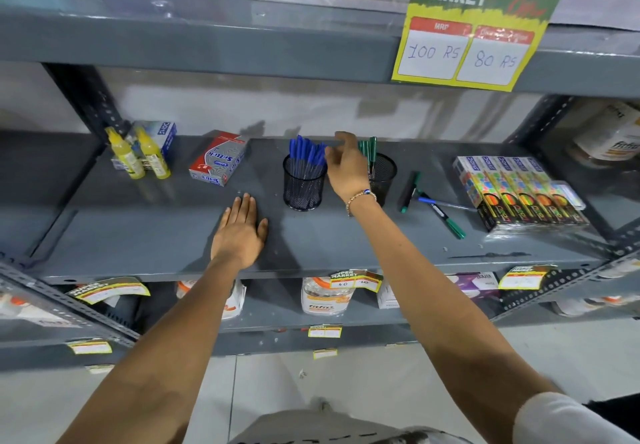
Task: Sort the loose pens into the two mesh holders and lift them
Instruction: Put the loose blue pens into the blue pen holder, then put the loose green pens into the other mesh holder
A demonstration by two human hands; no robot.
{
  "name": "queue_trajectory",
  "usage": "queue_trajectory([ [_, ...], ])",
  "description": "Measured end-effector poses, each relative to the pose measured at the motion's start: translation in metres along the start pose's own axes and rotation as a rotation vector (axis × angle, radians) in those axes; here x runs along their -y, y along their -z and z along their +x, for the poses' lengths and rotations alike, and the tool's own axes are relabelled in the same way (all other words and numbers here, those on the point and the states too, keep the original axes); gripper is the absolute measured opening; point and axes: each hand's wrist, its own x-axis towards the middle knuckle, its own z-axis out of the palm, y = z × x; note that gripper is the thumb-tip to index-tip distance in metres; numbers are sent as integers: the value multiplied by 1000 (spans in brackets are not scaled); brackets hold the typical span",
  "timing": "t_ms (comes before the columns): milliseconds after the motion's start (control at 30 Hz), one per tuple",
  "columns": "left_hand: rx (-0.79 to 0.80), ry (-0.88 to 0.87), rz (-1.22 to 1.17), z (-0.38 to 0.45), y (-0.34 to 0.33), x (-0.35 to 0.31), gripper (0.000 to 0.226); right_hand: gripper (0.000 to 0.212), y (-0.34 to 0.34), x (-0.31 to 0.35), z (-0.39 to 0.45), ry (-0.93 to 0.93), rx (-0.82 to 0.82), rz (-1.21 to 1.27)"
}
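Two black mesh holders stand on the grey shelf [138, 236]. The left holder [303, 185] is full of blue-capped pens [306, 151]. The right holder [384, 173] has a few green-capped pens [369, 147] and is partly hidden behind my right hand [346, 170]. That hand hovers between the two holders, fingers apart near the blue pen tops, holding nothing. My left hand [240, 232] lies flat and open on the shelf, left of the blue holder. Loose pens lie right of the green holder: a green one [410, 191], a blue one [445, 204] and another green one [446, 220].
Two yellow glue bottles [140, 156] and a blue box stand at the back left, beside a red-grey box [218, 159]. Colourful packs [519, 194] sit at the right. A price sign [474, 24] hangs from the shelf above. Angle-iron uprights flank the bay.
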Motion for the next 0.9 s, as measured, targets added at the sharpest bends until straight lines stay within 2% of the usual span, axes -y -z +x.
queue_trajectory([
  [133, 6, 0, 9, 0, -1, 0, 62, 17, 27, -21, -6, 25, -222, 62],
  [200, 8, 4, 2, 0, -1, 0, 62, 14, 47, -43, -8, 1, -379, -13],
  [267, 11, 5, 7, 0, -1, 0, 62, 16, 69, -71, -9, -63, -449, -137],
  [333, 9, 9, 4, 0, -2, 0, 62, 18, 86, -102, -4, -176, -384, -343],
  [433, 9, 2, 5, 1, -2, 0, 62, 27, 102, -137, 0, -323, -173, -608],
  [533, -8, 1, -7, 2, -5, 1, 62, 39, 104, -153, 3, -336, -49, -771],
  [733, -17, 3, 11, 3, -7, 3, 62, 30, 101, -158, 8, -294, -32, -844],
  [900, -15, 7, 11, 1, -5, 2, 62, 25, 104, -152, 4, -186, -140, -846],
])
